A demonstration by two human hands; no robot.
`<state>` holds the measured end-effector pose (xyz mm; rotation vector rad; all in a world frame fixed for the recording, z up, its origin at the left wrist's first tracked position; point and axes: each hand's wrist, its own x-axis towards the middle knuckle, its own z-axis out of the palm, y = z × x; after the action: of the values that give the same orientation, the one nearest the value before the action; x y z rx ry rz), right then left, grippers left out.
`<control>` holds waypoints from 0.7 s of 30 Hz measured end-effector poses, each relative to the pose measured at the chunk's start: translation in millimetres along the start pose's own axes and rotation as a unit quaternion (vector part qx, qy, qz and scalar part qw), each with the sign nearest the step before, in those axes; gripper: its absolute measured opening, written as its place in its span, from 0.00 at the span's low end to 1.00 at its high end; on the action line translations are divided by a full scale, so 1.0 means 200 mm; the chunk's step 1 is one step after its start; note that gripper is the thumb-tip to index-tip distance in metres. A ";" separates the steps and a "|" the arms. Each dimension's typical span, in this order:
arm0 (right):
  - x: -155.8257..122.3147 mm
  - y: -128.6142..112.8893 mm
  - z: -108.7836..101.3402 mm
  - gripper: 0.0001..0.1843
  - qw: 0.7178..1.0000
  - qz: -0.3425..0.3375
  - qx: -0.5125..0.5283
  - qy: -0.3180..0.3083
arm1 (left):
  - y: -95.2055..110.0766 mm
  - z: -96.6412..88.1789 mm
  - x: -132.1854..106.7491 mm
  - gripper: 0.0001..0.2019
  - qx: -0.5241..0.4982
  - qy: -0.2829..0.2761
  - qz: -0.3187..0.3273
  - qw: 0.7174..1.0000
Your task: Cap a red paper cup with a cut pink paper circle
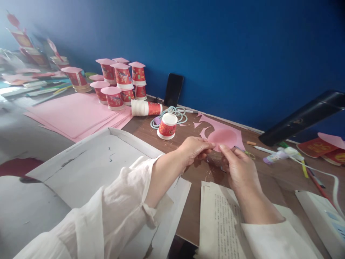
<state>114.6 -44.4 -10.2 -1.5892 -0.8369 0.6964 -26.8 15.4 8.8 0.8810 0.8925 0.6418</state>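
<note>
Between my two hands is a pink paper circle [222, 138], held up above the table by its near edge. My left hand [196, 149] pinches that edge between thumb and fingers. Close beside it, my right hand [238, 165] pinches the same edge with thumb on top. Behind the circle lies a pink paper offcut [234, 130] with a curved cut-out, and small pink scraps [197, 125] are scattered to its left. An upside-down red and white paper cup [167, 126] stands just beyond my left hand.
Stacked red cups with pink discs [123, 77] stand back left, behind pink paper sheets [78, 113]. Nested cups [147, 108] lie near a phone [174, 90] and cable. A black cylinder [302, 117], glue stick [279, 155], power strip [323, 216] and printed pages [218, 219] are to the right.
</note>
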 end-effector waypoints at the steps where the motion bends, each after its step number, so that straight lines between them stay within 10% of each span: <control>1: 0.00 0.00 0.00 0.20 1.000 0.001 -0.003 0.001 | 0.00 0.00 0.00 0.08 0.003 0.001 0.002 1.000; 21: -0.01 -0.02 0.01 0.28 0.999 0.018 0.005 0.027 | 0.00 0.04 -0.06 0.10 0.043 -0.031 0.016 0.998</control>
<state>111.4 -43.8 -7.4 -1.6111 -0.7655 0.6792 -26.7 3.3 16.8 0.9892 0.8559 0.6046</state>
